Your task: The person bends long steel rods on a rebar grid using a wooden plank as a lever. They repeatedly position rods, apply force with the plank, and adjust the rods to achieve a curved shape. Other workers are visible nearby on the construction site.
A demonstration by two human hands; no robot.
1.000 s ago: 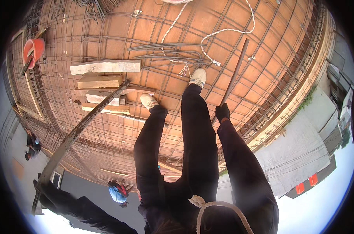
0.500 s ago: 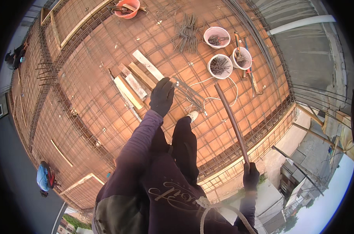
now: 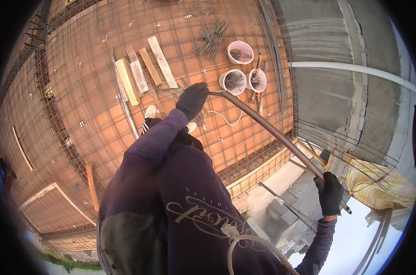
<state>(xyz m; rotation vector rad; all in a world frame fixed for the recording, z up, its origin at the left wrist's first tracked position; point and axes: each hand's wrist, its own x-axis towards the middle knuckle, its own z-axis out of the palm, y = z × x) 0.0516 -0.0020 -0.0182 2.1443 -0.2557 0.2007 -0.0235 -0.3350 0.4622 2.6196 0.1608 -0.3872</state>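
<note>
My right hand [image 3: 329, 193], in a dark glove, is closed around a long brown metal pipe [image 3: 274, 131] near its lower end. The pipe slants up and left across the rebar grid. At its upper end it meets a narrow grey steel bar [image 3: 216, 93]. My gloved left hand [image 3: 192, 101] is closed around this bar, which shows on both sides of the fist. Whether the bar sits inside the pipe or only touches it I cannot tell. A white rope [image 3: 226, 120] lies on the grid below the pipe.
Several wooden boards [image 3: 162, 62] lie left of my left hand. White buckets [image 3: 233, 81] with metal pieces and tools stand beyond the pipe, near bent steel ties [image 3: 211, 40]. Long rebars [image 3: 274, 50] line the right edge, beside a grey concrete surface [image 3: 318, 34].
My left hand, earlier apart from the pipe with its fingers loose, is now closed on the bar at the pipe's end. My right hand has moved outward, and the pipe has tilted left.
</note>
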